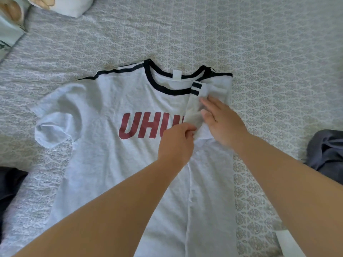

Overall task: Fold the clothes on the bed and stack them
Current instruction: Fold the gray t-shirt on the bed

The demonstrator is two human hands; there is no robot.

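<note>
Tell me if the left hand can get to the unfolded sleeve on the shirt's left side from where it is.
Probably yes. The left hand pinches the folded sleeve edge mid-shirt, and only flat T-shirt lies between it and the left sleeve; it would have to let go first.

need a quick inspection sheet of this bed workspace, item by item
surface: grey patterned quilted bedspread, flat.
job's things: light grey T-shirt with navy trim and red lettering lies face up; its right side and sleeve are folded inward, its left sleeve is still spread out.
clutter: dark garment at the left edge; blue-grey garment at the right edge; white pillow at the top left.
grippers: left hand pinches the folded edge; right hand rests flat on the folded sleeve.
cables: nothing seen.
surroundings: nothing seen beyond the bed.
</note>
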